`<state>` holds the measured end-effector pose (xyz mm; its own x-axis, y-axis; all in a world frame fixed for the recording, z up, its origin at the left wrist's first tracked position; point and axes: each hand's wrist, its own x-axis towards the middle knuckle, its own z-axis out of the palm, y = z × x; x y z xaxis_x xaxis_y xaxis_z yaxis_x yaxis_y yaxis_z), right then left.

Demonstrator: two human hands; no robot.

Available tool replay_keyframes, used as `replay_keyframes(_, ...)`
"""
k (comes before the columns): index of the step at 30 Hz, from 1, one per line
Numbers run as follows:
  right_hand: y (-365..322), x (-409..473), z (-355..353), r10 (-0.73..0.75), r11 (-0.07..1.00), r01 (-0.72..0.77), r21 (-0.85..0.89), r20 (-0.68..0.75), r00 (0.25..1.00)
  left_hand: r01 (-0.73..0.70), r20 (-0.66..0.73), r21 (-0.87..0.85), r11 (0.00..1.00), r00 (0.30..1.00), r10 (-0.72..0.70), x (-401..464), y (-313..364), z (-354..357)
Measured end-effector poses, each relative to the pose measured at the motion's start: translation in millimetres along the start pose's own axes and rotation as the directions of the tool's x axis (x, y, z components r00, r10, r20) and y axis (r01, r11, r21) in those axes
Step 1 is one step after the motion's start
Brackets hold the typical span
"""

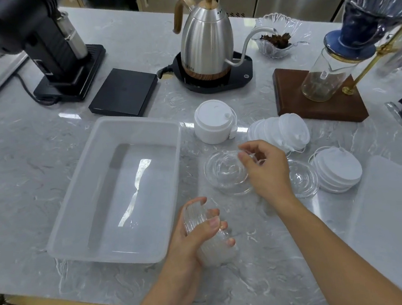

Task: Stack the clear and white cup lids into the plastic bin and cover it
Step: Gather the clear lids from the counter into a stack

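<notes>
An empty translucent plastic bin (84, 189) lies on the grey marble counter, left of centre. My left hand (198, 229) grips a stack of clear lids (214, 245) just off the bin's near right corner. My right hand (266, 167) hovers over a loose clear lid (224, 174), pinching the rim of what looks like another clear lid. A second clear lid stack (302, 179) lies right of that hand. White lids sit in an upright stack (214, 122), a toppled row (282, 131) and a flat pile (338, 170). The bin's frosted cover (398, 218) rests at the right.
Behind the bin stand a black scale (124, 92), a grinder (60, 55) and a steel gooseneck kettle (208, 44) on its base. A pour-over stand on a wooden base (318, 97) and a glass dish (277, 37) are at the back right. The counter's near edge runs below my arms.
</notes>
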<state>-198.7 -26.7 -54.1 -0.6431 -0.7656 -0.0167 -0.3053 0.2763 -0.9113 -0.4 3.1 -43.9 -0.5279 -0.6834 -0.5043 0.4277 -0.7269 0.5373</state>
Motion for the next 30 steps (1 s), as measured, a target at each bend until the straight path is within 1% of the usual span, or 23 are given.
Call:
replay_keyframes(2, -5, -4, -6, -0.021, 0.996, 0.023, 0.084, -0.031, 0.999, 0.000, 0.005, -0.012, 1.000, 1.000, 0.000, 0, 0, 0)
replay_keyframes(4, -10, -11, -13, -0.026, 0.977, 0.030, 0.209, -0.023, 0.999, 0.001, 0.016, -0.020, 1.000, 1.000, -0.001, -1, 1, 0)
replay_keyframes(6, -14, -24, -16, -0.005, 0.939, -0.012, 0.343, 0.051, 0.999, 0.000, 0.020, -0.018, 1.000, 1.000, 0.000, -1, 2, 2)
replay_keyframes(8, -18, -41, -11, 0.011, 0.922, -0.070, 0.380, 0.154, 0.988, -0.003, 0.006, 0.020, 1.000, 1.000, 0.002, -2, 2, 5)
replay_keyframes(10, -21, -58, -3, 0.037, 0.930, -0.116, 0.349, 0.226, 0.973, -0.003, 0.006, 0.058, 0.998, 1.000, 0.003, -2, 2, 8)
replay_keyframes(12, -22, -71, 6, 0.035, 0.956, -0.103, 0.275, 0.240, 0.970, -0.027, 0.036, 0.097, 0.995, 0.999, 0.023, -2, 2, 10)
replay_keyframes(15, -20, -84, 15, -0.053, 0.987, 0.017, 0.159, 0.228, 0.972, -0.047, 0.061, 0.159, 0.986, 0.997, 0.037, -1, 3, 11)
replay_keyframes(17, -20, -89, 19, -0.139, 0.988, 0.121, 0.092, 0.210, 0.968, -0.042, 0.060, 0.160, 0.986, 0.998, 0.032, -1, 4, 10)
replay_keyframes(19, -21, -91, 22, -0.184, 0.979, 0.160, 0.126, 0.206, 0.961, -0.030, 0.065, 0.144, 0.989, 0.998, 0.021, -1, 3, 9)
replay_keyframes(21, -23, -90, 23, -0.173, 0.973, 0.129, 0.190, 0.241, 0.955, -0.027, 0.065, 0.131, 0.991, 0.998, 0.019, -1, 2, 7)
replay_keyframes(22, -24, -89, 23, -0.173, 0.977, 0.130, 0.172, 0.271, 0.947, -0.018, 0.065, 0.121, 0.992, 0.998, 0.010, -1, 3, 7)
replay_keyframes(24, -24, -87, 22, -0.198, 0.979, 0.203, 0.023, 0.345, 0.917, 0.002, 0.077, 0.101, 0.995, 0.997, -0.010, -2, 4, 7)
replay_keyframes(25, -24, -86, 21, -0.209, 0.966, 0.250, -0.061, 0.381, 0.901, 0.003, 0.084, 0.092, 0.996, 0.996, -0.011, -3, 5, 7)
replay_keyframes(26, -24, -85, 20, -0.223, 0.952, 0.288, -0.107, 0.403, 0.887, 0.001, 0.088, 0.083, 0.997, 0.996, -0.009, -3, 6, 7)
replay_keyframes(27, -25, -83, 19, -0.240, 0.946, 0.307, -0.103, 0.416, 0.877, -0.003, 0.090, 0.075, 0.997, 0.996, -0.004, -4, 6, 7)
replay_keyframes(28, -26, -80, 18, -0.251, 0.951, 0.302, -0.064, 0.410, 0.877, -0.009, 0.086, 0.073, 0.997, 0.996, 0.003, -4, 6, 8)
replay_keyframes(30, -27, -68, 14, -0.210, 0.977, 0.213, 0.031, 0.350, 0.913, -0.030, 0.076, 0.086, 0.996, 0.997, 0.024, -4, 5, 9)
